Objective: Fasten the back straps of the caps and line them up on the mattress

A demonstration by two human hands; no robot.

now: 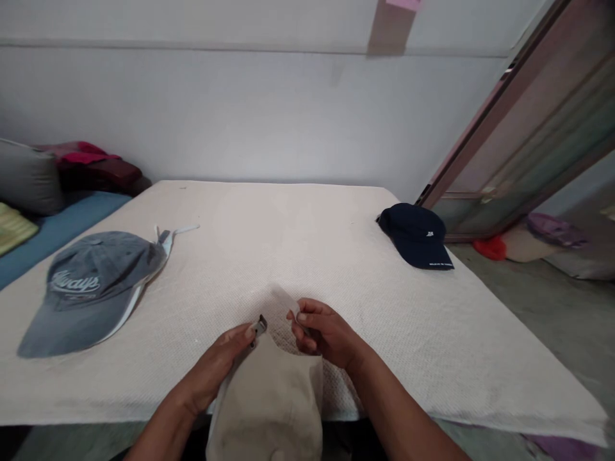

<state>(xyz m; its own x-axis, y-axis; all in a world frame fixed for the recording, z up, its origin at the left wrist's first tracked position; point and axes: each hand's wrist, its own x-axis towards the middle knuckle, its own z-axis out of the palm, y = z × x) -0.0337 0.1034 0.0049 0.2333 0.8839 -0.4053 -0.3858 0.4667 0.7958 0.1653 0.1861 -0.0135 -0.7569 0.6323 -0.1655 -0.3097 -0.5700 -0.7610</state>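
A beige cap [269,403] lies at the near edge of the cloth-covered table, its back opening facing away from me. My left hand [216,362] pinches the cap's left strap end beside a small metal buckle [260,325]. Between the thumb and fingers of my right hand [327,330] is a pale strap [287,299], its free end pointing up and to the left. The strap end and the buckle are apart. Part of the strap is hidden behind my right fingers.
On the table [288,237], a grey cap [96,288] with white lettering lies at the left and a navy cap [416,234] at the right. Cushions [31,176] lie beyond the left edge. A wall stands behind.
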